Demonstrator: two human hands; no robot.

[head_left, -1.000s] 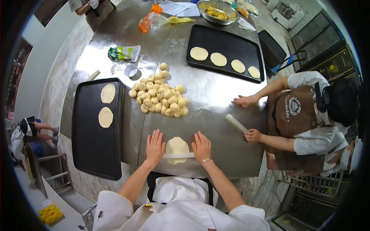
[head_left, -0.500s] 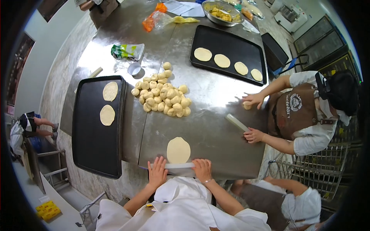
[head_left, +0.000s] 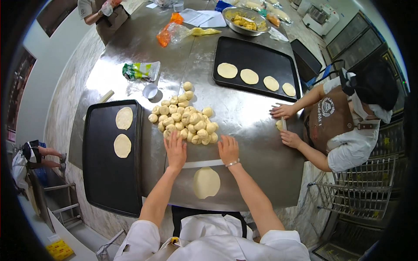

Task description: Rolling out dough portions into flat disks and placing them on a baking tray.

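A white rolling pin (head_left: 202, 164) lies crosswise under the heels of both my hands, just beyond a flat oval of dough (head_left: 207, 183). My left hand (head_left: 175, 152) has its fingers stretched forward, their tips by the near edge of a heap of dough balls (head_left: 188, 117). On the pin's other end rests my right hand (head_left: 229, 150), palm down with fingers extended. Neither hand wraps round the pin; their palms hide its ends.
A black baking tray (head_left: 102, 174) with two dough rounds stands at left; another tray (head_left: 261, 56) with several rounds is at far right. At right a co-worker (head_left: 335, 117) rolls a dough piece with a pin. A metal cup (head_left: 150, 91), green pouch (head_left: 141, 70) and filling bowl (head_left: 227, 16) stand farther back.
My hands have pushed the rolling pin away from me, from the dough oval's near edge to beyond its far edge. The co-worker has brought their pin onto the dough piece.
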